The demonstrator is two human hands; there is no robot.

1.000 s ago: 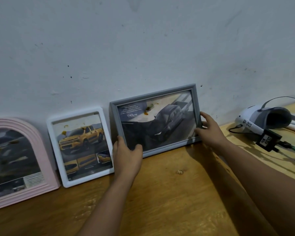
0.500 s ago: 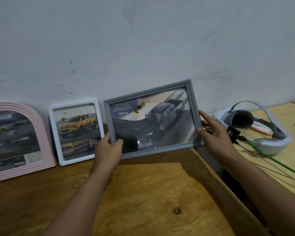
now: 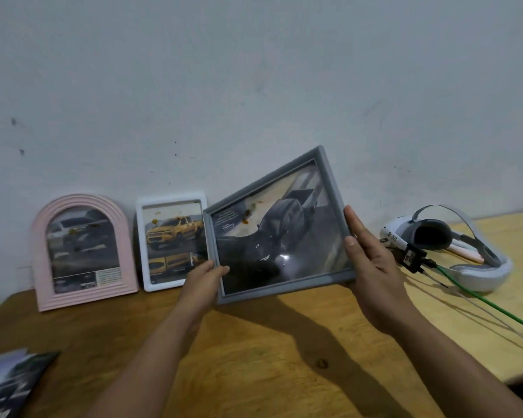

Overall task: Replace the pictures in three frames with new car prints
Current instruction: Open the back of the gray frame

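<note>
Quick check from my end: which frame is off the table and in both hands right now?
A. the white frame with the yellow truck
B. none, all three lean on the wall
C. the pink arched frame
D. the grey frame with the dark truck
D: the grey frame is tilted in the air, the left hand gripping its lower left corner and the right hand its right edge.

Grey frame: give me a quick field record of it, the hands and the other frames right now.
grey frame: lifted off the table, tilted, dark car print inside
left hand: grips lower left corner
right hand: grips right edge
white frame: leaning on wall, yellow car print
pink frame: leaning on wall, leftmost
prints: table's near left corner
</note>
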